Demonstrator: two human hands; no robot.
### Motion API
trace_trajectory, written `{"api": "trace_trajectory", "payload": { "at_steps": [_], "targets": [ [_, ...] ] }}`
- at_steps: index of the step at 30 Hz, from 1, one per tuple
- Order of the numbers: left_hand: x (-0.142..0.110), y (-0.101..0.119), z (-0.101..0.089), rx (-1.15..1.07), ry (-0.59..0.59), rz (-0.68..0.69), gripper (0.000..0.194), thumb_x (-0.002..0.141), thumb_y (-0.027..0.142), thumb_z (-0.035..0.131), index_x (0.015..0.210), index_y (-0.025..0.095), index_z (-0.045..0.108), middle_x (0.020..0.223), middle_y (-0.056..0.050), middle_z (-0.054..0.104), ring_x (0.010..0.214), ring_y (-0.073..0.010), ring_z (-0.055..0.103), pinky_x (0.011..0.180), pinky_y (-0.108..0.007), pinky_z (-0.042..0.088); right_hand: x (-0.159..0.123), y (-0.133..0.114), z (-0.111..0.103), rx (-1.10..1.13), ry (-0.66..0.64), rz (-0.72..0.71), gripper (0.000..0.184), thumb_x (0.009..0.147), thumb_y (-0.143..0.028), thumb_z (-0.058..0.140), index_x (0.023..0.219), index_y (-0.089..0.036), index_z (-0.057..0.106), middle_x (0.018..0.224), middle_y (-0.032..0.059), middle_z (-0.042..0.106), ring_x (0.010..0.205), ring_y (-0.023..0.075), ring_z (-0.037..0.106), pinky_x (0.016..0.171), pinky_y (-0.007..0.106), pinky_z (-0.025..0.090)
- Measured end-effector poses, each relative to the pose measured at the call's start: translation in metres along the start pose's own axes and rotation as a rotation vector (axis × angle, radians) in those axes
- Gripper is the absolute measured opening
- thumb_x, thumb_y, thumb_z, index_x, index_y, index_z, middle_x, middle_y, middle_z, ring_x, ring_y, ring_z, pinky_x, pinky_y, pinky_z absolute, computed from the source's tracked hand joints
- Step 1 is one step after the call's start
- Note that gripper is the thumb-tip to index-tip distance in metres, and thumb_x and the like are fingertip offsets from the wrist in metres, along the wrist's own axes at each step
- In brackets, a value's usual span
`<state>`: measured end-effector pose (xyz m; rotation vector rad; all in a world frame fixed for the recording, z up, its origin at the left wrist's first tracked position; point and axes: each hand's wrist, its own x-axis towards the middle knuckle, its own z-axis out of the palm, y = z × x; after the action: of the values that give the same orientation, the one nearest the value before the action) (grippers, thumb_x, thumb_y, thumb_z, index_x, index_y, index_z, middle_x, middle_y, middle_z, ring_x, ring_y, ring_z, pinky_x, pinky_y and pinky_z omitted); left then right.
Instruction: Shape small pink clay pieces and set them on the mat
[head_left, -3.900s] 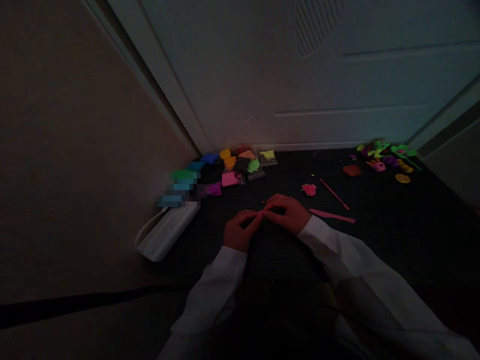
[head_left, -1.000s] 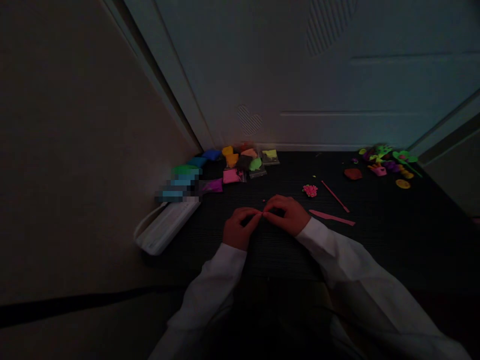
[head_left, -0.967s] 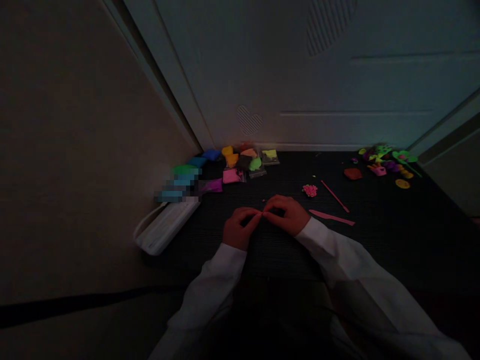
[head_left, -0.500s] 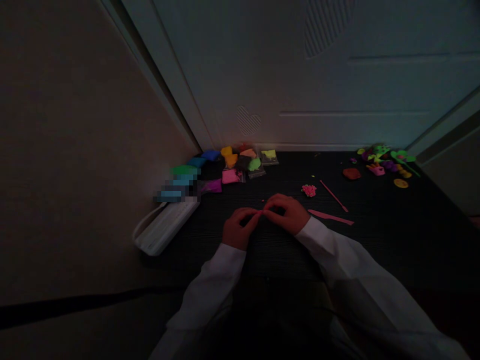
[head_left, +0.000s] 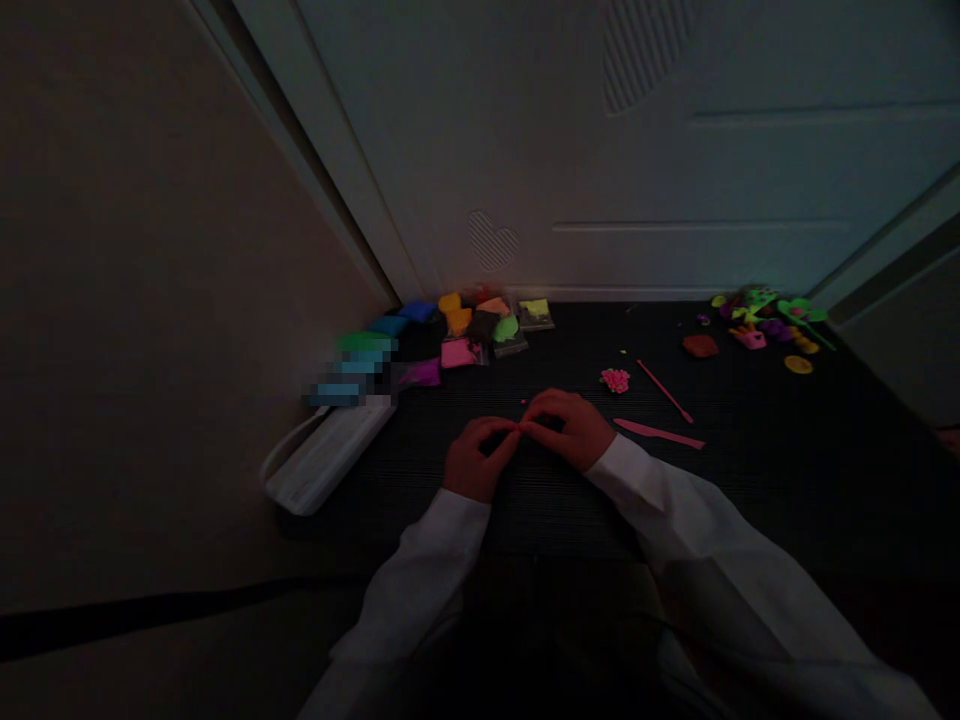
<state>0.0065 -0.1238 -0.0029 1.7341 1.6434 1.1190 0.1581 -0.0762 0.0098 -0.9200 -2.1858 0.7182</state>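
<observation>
My left hand [head_left: 474, 458] and my right hand [head_left: 571, 428] meet fingertip to fingertip above the dark table. Both are closed in a pinch on a tiny piece of pink clay [head_left: 518, 427], mostly hidden by the fingers. Just beyond them lies a pink crumb [head_left: 523, 402]. A pink clay flower [head_left: 615, 380] with pale green showing at its edge sits past my right hand. Right of that hand are a pink modelling knife [head_left: 660, 433] and a thin pink modelling stick [head_left: 664, 390].
Bags of coloured clay [head_left: 460, 352] line the table's back left. A white power strip [head_left: 330, 455] lies at the left edge. A reddish-brown lump [head_left: 700, 346], a yellow disc [head_left: 798, 365] and several finished clay pieces [head_left: 757, 310] are at the back right. A white panelled door [head_left: 525, 150] rises behind.
The whole view has shifted very slightly. Both hands stay pinched together at nearly the same spot, and the things on the table lie as before.
</observation>
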Motion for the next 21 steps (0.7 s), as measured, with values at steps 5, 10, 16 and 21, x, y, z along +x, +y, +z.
{"api": "trace_trajectory", "payload": {
  "at_steps": [5,10,16,21],
  "targets": [
    [0.0003,0.0011,0.0000,-0.007,-0.004,-0.009,0.017,0.065,0.032,0.052,0.075,0.019,0.058,0.080,-0.002,0.059,0.077,-0.0138,0.054,0.071,-0.027,0.042,-0.0002,-0.0008,0.0000,0.004,0.009,0.000,0.014,0.071,-0.031,0.051,0.075,-0.019,0.058,0.080,0.0015,0.055,0.068,0.0105,0.050,0.066,0.026,0.037],
    [-0.0001,0.0005,-0.0001,-0.012,0.004,-0.020,0.017,0.065,0.031,0.052,0.074,0.018,0.058,0.079,-0.003,0.058,0.076,-0.0136,0.054,0.069,-0.027,0.042,-0.0008,-0.0031,-0.0008,0.019,0.012,0.014,0.015,0.070,-0.029,0.051,0.080,-0.020,0.057,0.080,0.0008,0.055,0.066,0.0101,0.049,0.064,0.025,0.038],
    [0.0003,0.0020,0.0001,0.011,-0.020,-0.010,0.015,0.064,0.031,0.053,0.072,0.018,0.058,0.078,-0.003,0.059,0.076,-0.0141,0.054,0.070,-0.027,0.042,-0.0005,-0.0033,-0.0014,0.025,-0.017,0.001,0.015,0.070,-0.028,0.051,0.081,-0.020,0.058,0.081,0.0012,0.055,0.068,0.0102,0.050,0.066,0.025,0.038],
    [0.0007,0.0021,0.0005,0.017,-0.024,-0.007,0.016,0.065,0.030,0.052,0.072,0.018,0.058,0.078,-0.003,0.058,0.077,-0.0140,0.053,0.071,-0.027,0.042,-0.0002,-0.0015,-0.0001,0.014,-0.013,-0.021,0.013,0.071,-0.027,0.050,0.077,-0.019,0.058,0.081,0.0015,0.055,0.074,0.0114,0.050,0.069,0.026,0.037]
  ]
}}
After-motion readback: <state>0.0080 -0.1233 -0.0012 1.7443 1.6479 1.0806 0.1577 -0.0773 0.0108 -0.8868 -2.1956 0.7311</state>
